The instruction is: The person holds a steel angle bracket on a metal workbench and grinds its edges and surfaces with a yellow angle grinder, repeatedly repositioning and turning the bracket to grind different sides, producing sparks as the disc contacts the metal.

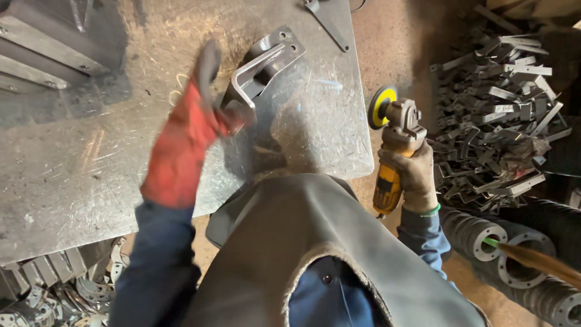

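Observation:
My left hand (pixel 187 130), in a red and grey work glove, grips one end of a bent grey metal bracket (pixel 263 63) and lifts it just above the scratched steel table (pixel 72 169). My right hand (pixel 414 175), in a brown glove, holds a yellow and black angle grinder (pixel 393 151) off the table's right edge. Its yellow-backed disc (pixel 381 106) points up and away from the bracket. A grey leather apron (pixel 302 248) covers my chest at the bottom.
A heap of several similar metal brackets (pixel 496 109) lies on the floor at the right. Dark flanged pipes (pixel 520 254) lie at the lower right. Metal parts (pixel 54 290) sit under the table's left side. Steel plates (pixel 42 54) rest at the top left, and a flat strip (pixel 327 21) at the table's far edge.

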